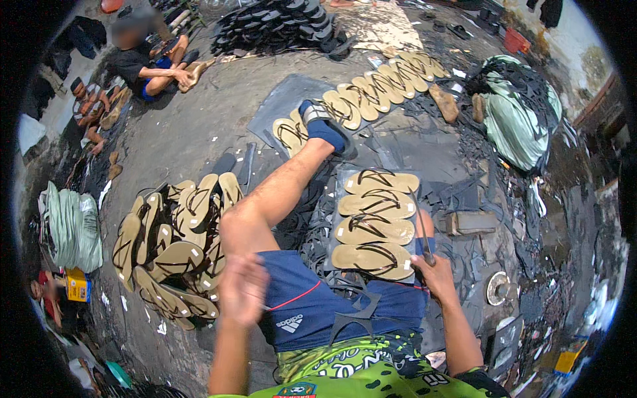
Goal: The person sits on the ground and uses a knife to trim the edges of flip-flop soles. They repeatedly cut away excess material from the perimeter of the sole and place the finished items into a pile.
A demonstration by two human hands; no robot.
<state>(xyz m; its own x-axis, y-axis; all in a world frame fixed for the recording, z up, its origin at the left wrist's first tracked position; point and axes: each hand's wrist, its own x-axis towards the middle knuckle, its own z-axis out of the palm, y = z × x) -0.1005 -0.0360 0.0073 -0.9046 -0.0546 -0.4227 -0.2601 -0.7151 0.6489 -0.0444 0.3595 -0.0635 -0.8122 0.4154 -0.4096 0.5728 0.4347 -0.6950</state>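
Before lap point(312, 302), four tan sandals point(381, 231) lie in column. Right hand point(434, 273) clamped on slim dark tool point(423, 232) beside them; left hand point(242, 292) blurred, finger spread I cannot tell. Step, I judge: trimming; next calls for steadying sandals.

Sandals point(361, 234): four; tan, dark-strapped; soles down, straps up
Sandal position: side by side in one row on a grey sheet point(341, 179); each lies lengthwise left to right
Nearest sandal point(361, 256): small white label point(407, 264) at its right end
Tool point(423, 229): long, thin, dark; held in the right hand point(436, 278); points away from the person, beside the sandals' right ends; exact kind unclear
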